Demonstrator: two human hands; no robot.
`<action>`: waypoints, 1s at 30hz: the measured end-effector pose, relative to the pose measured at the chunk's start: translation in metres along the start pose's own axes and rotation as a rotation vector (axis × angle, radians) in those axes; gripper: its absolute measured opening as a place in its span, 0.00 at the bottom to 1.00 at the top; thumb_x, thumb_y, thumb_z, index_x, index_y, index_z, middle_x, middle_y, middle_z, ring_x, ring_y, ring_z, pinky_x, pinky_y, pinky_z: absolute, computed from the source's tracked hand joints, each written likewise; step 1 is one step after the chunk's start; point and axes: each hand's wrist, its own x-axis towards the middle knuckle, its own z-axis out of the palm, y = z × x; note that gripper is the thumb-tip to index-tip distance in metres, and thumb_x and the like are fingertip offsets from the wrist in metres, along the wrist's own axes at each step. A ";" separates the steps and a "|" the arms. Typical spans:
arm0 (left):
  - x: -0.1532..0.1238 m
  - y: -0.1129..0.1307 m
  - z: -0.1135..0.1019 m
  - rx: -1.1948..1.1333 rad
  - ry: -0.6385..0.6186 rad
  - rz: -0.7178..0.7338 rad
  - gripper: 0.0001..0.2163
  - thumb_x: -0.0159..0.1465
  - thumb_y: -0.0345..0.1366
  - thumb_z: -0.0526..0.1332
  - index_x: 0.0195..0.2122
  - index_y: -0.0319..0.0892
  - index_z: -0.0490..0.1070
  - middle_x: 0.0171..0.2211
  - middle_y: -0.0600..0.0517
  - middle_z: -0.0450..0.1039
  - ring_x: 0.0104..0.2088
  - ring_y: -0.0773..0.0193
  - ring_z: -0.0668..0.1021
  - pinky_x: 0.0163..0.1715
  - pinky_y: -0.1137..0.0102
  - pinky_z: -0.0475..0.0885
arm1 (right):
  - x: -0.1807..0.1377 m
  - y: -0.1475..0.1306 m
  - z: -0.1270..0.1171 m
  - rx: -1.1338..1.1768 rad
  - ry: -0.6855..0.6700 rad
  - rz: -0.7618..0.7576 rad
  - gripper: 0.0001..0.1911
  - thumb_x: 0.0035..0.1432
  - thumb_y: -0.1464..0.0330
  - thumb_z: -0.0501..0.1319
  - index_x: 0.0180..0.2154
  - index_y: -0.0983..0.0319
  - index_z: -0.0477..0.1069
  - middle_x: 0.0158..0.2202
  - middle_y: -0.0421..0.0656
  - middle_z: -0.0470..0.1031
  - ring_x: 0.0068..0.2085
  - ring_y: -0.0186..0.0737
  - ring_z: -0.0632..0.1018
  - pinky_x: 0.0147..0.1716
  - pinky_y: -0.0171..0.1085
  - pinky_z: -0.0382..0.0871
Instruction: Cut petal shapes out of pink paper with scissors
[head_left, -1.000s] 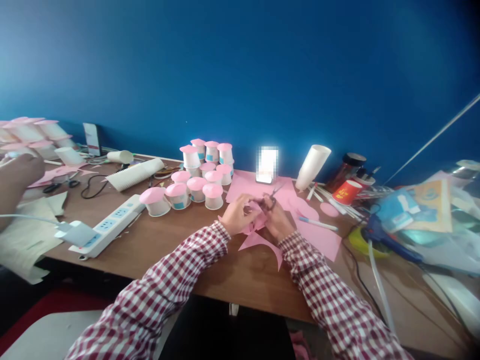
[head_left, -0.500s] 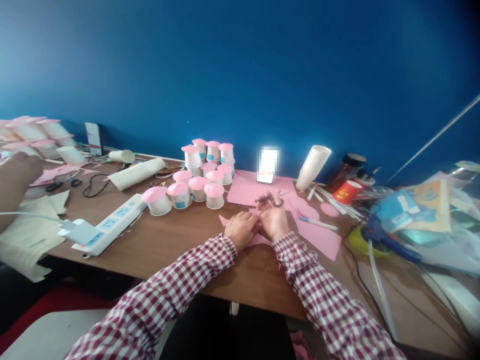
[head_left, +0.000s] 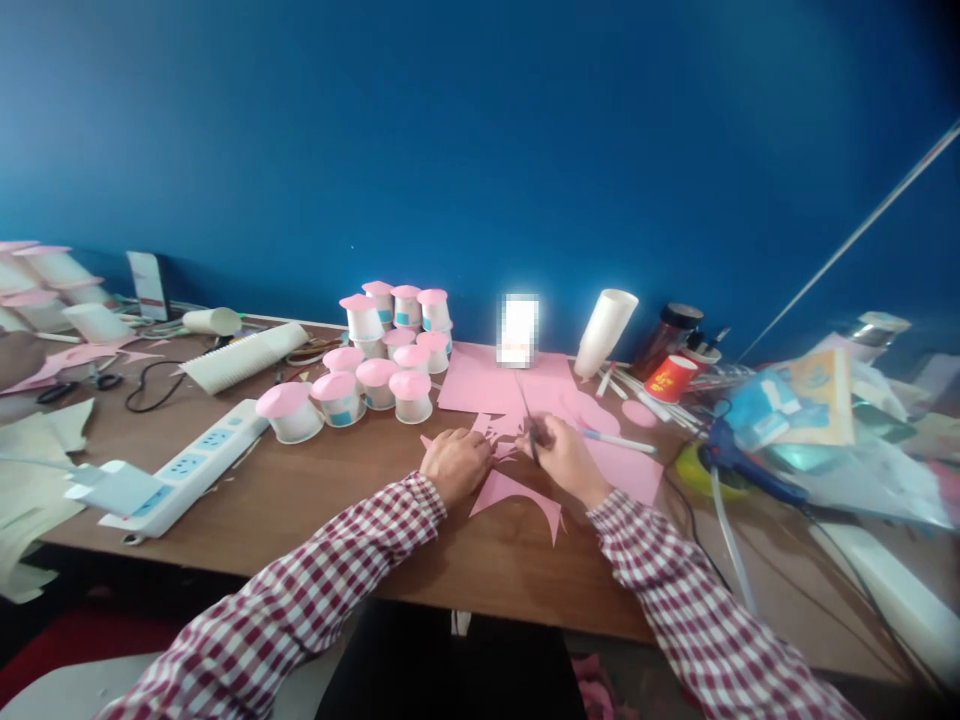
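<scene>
My right hand [head_left: 568, 458] is closed on the handles of a pair of scissors [head_left: 525, 402], whose blades point away from me toward the wall. My left hand [head_left: 456, 466] rests on the table, its fingers bent over pink paper scraps [head_left: 504, 446] with narrow cut strips; its fingertips are partly hidden. Closer to me lies a curved pink offcut [head_left: 521, 492]. Behind the hands is a large pink sheet [head_left: 469, 380], and pink discs [head_left: 592, 410] and a pen [head_left: 619, 441] lie beside my right hand.
Several paper cups with pink tops [head_left: 410, 396] stand left of centre. A power strip [head_left: 191, 470] is nearer left. A tall white cup [head_left: 607, 330], red cup [head_left: 670, 380], glue gun [head_left: 750, 468] and plastic bags [head_left: 862, 470] occupy the right. Part of another person's hand [head_left: 19, 358] shows at far left.
My right hand has turned from palm up to palm down, and the scissors have swung to point at the wall. My hands have moved apart, uncovering more pink scraps. The view has shifted slightly right.
</scene>
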 end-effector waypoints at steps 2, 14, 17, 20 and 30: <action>-0.002 -0.002 -0.002 -0.021 0.032 0.001 0.15 0.66 0.40 0.49 0.36 0.40 0.73 0.33 0.47 0.73 0.34 0.59 0.73 0.35 0.63 0.64 | -0.013 0.001 -0.020 -0.229 0.038 -0.024 0.16 0.53 0.65 0.61 0.45 0.61 0.68 0.36 0.44 0.77 0.34 0.40 0.77 0.33 0.36 0.70; -0.016 -0.010 0.007 -0.188 0.119 0.026 0.13 0.65 0.39 0.50 0.36 0.40 0.73 0.34 0.46 0.73 0.37 0.59 0.73 0.39 0.63 0.66 | -0.087 0.008 -0.088 -1.111 -0.043 0.093 0.17 0.52 0.72 0.57 0.45 0.55 0.67 0.37 0.42 0.77 0.35 0.42 0.77 0.27 0.33 0.65; -0.017 -0.010 0.011 -0.195 0.127 0.022 0.12 0.64 0.38 0.51 0.35 0.40 0.73 0.33 0.46 0.73 0.36 0.59 0.73 0.39 0.63 0.67 | -0.086 0.010 -0.088 -1.177 -0.073 0.108 0.15 0.54 0.71 0.57 0.45 0.54 0.67 0.35 0.41 0.78 0.32 0.42 0.78 0.25 0.33 0.63; -0.018 -0.010 0.011 -0.198 0.124 0.034 0.12 0.64 0.37 0.51 0.34 0.40 0.72 0.32 0.46 0.73 0.36 0.60 0.73 0.39 0.64 0.67 | -0.083 0.012 -0.090 -1.212 -0.113 0.082 0.16 0.55 0.72 0.56 0.45 0.54 0.67 0.34 0.41 0.78 0.32 0.41 0.77 0.25 0.33 0.62; -0.019 -0.011 0.013 -0.196 0.130 0.037 0.12 0.64 0.37 0.50 0.32 0.40 0.72 0.31 0.47 0.73 0.34 0.60 0.73 0.37 0.64 0.66 | -0.083 0.011 -0.098 -1.217 -0.242 0.015 0.20 0.54 0.77 0.54 0.48 0.56 0.66 0.38 0.43 0.76 0.37 0.42 0.77 0.31 0.34 0.64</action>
